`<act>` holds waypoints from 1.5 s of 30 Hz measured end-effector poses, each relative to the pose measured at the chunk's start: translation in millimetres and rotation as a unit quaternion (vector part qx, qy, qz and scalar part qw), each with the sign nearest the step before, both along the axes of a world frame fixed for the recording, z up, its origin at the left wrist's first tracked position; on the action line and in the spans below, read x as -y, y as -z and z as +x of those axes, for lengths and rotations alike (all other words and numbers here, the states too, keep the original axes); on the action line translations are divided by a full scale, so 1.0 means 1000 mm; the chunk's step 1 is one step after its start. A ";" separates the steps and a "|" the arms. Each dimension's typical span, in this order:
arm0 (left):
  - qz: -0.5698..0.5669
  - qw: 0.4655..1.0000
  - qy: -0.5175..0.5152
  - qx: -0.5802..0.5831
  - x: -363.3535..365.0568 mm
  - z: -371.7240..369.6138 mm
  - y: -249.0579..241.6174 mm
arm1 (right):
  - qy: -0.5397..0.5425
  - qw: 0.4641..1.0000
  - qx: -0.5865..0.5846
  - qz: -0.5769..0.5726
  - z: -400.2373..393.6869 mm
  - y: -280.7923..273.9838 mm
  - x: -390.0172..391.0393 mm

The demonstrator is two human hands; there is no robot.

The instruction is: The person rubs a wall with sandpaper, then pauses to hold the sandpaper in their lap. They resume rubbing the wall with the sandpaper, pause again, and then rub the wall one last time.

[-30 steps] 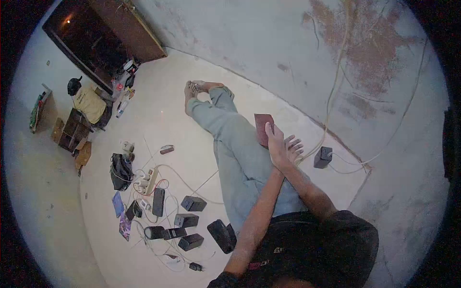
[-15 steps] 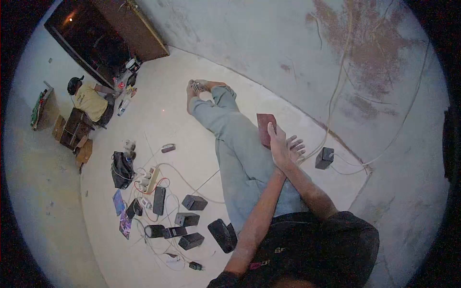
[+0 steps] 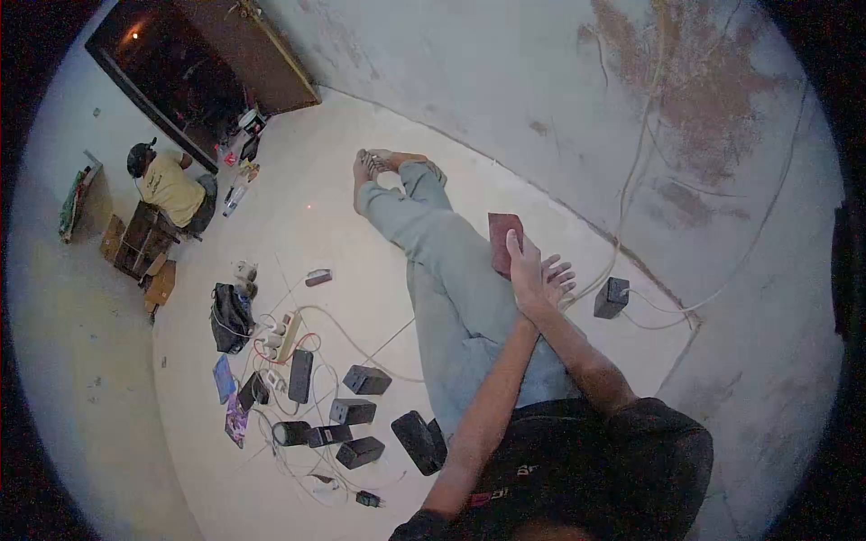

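My right hand grips a dark red flat rectangular piece, the thumb lying along its near face. Its exact kind cannot be made out. At the wrists my forearms cross, the right one on top. Below and to the right of it, my left hand is turned outward with its fingers spread and nothing in them. Both hands are over my outstretched legs, in grey-green trousers, on the pale floor.
Left of my legs lie several black boxy devices, a power strip, tangled cables and a black bag. A black adapter sits by the right wall. A person in a yellow shirt sits near the doorway.
My hands keep the same pose, with only a slight shift of the view. The person by the doorway has drawn an arm back from the items on the floor.
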State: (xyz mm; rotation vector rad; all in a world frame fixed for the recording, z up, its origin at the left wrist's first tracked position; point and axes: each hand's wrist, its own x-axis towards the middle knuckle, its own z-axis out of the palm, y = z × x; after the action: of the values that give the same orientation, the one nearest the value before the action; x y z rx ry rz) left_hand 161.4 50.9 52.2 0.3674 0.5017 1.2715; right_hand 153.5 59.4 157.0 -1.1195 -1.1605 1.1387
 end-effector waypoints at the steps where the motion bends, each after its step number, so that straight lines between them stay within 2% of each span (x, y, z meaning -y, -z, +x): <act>1: -0.002 1.000 0.000 -0.002 -0.001 0.000 0.002 | 0.008 1.000 0.013 -0.011 0.000 -0.001 0.000; 8: 0.036 0.999 0.028 0.017 -0.002 -0.004 0.007 | -0.006 0.999 0.036 -0.014 0.003 -0.010 0.004; 11: 0.030 0.999 0.022 0.022 0.003 -0.003 -0.001 | -0.006 1.000 0.007 0.003 0.001 -0.016 0.008; 14: 0.019 1.000 0.009 0.003 0.005 -0.001 -0.001 | -0.022 0.998 -0.045 -0.046 0.003 -0.027 0.013; 16: 0.162 0.974 0.004 -0.158 0.008 -0.002 0.005 | -0.049 0.997 0.024 -0.053 0.008 -0.033 0.016; 17: 0.162 0.974 0.004 -0.158 0.006 -0.004 0.007 | -0.028 0.992 0.104 -0.060 0.010 -0.029 0.015; 19: 0.113 0.990 0.054 0.063 0.000 -0.008 0.010 | 0.040 0.940 0.326 -0.087 0.012 -0.012 0.014; 22: 0.051 0.998 0.036 0.025 -0.004 -0.004 0.014 | 0.108 0.840 0.518 -0.123 0.010 0.012 0.014; 27: 0.029 0.999 0.019 0.026 -0.005 -0.003 0.021 | 0.158 0.764 0.617 -0.102 0.002 0.037 0.014; 35: 0.041 0.997 -0.002 -0.064 0.000 -0.011 -0.009 | 0.301 0.651 0.694 -0.065 0.013 0.060 0.031; 38: 0.051 0.992 0.007 -0.112 0.003 -0.009 -0.025 | 0.064 0.702 0.674 -0.220 0.011 0.007 0.035; 39: 0.055 0.991 0.014 -0.125 0.003 -0.010 -0.030 | 0.144 0.883 0.430 -0.122 0.020 -0.025 0.031; 40: 0.061 0.988 0.025 -0.136 0.004 -0.007 -0.030 | 0.211 0.966 0.150 0.010 0.037 -0.055 0.027; 41: 0.064 0.989 0.033 -0.133 0.006 -0.006 -0.033 | 0.260 0.936 0.156 0.180 0.062 -0.071 0.022; 42: 0.067 0.988 0.042 -0.131 0.007 -0.004 -0.033 | 0.291 0.877 0.162 0.346 0.084 -0.083 0.014; 44: 0.038 0.992 0.034 -0.119 0.009 0.002 -0.035 | 0.410 0.768 0.259 0.419 0.132 -0.100 -0.010; 45: 0.001 0.993 0.004 -0.116 0.011 0.000 -0.038 | 0.430 0.743 0.260 0.442 0.153 -0.120 -0.008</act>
State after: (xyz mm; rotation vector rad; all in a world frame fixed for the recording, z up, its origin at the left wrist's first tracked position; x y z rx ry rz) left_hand 161.3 39.5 90.4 0.5221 0.6958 1.2270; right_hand 306.2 67.7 276.7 -0.9894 -1.1534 -0.4899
